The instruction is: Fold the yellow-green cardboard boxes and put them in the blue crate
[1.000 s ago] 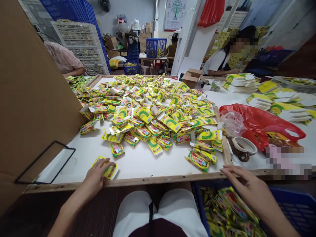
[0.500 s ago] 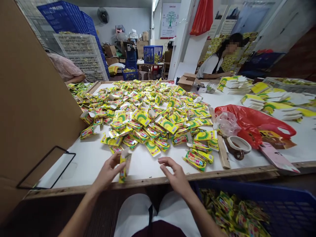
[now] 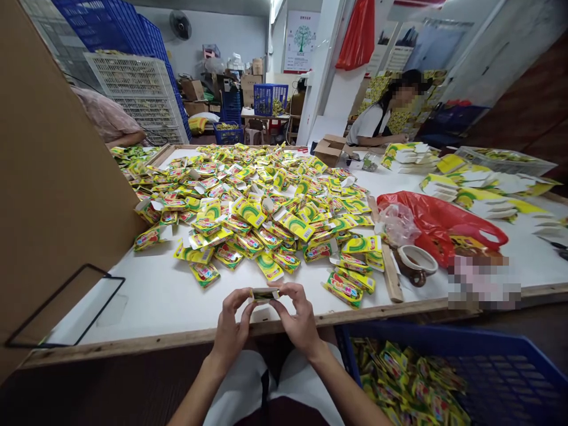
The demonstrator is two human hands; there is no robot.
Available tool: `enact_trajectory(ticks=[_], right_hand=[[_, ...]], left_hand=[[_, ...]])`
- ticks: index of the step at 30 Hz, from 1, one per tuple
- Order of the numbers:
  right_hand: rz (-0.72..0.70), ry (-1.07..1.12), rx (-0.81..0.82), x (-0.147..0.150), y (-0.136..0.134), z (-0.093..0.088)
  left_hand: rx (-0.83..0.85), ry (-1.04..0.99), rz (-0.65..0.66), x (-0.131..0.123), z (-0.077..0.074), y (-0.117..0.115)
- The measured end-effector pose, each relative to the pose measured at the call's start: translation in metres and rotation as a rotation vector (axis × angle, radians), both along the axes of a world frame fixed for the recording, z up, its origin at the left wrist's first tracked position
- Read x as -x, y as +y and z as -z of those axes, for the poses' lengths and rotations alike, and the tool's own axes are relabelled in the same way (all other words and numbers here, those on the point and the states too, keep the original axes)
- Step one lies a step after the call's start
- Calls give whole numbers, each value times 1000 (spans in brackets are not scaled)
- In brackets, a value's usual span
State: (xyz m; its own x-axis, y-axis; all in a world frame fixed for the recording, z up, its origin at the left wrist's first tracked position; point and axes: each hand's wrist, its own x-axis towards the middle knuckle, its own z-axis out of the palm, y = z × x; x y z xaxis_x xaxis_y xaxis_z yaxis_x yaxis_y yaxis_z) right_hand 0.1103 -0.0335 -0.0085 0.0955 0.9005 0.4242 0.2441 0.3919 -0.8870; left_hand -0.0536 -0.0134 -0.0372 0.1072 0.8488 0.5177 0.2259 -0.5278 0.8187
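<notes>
– And the right hand [image 3: 299, 322] has joined the left hand [image 3: 231, 325]!
– Fingers of both now pinch one small carton [image 3: 265, 294], near the front edge of the counter [image 3: 168, 305], open end showing.
– So it looks steadied from both sides!

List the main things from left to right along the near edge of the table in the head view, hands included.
Black wire loop → left hand → held box → right hand → loose boxes → wooden strip → brown mug.

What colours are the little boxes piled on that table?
The little boxes are mostly yellow with green markings, best seen in the head view.
</notes>
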Motion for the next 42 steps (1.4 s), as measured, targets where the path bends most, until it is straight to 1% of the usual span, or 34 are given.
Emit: enact_trajectory(ticks=[2,4,5,7,10,13,15,17,19,21,23,25,27,30,34,36,39,42], right_hand=[[-51,-31,-54,-1,-6,0],[-67,-59,-87,-2,-11,1],[-70,-74,-95,-2,-12,1],[-74,-102,-109,-3,-13,3],[-69,-115,-112,-5,-11,4],[-32,-123,-101,-8,-7,6],[2,-120,-61,-10,-2,9],[18,-98,16,-12,5,11],[1,-60,106,-13,14,12],[-22,-16,165,-13,25,13],[-32,18,177,-12,36,14],[-34,52,168,-11,45,15],[-33,117,163,-9,50,16],[-23,195,147,-7,48,15],[-87,86,119,-6,38,7],[-84,58,105,-6,35,4],[-53,44,129,-5,34,1],[-33,30,186,-4,38,0]], left_hand=[[-171,57,19,3,3,-2],[-258,92,96,5,2,-3],[-276,103,120,5,0,-3],[-299,118,123,5,-2,-4],[-288,130,87,4,4,-5],[-214,123,18,3,12,-7],[-85,108,23,1,12,-8],[88,96,87,-2,6,-6],[251,79,148,-5,-4,-1],[352,50,153,-8,-14,7],[367,35,108,-11,-20,15],[328,29,77,-15,-22,22],[296,-6,95,-19,-22,25],[285,-69,123,-24,-22,25],[242,1,52,-25,-28,22],[238,5,18,-25,-31,21],[285,-40,-1,-25,-34,21],[373,-99,-1,-26,-35,25]])
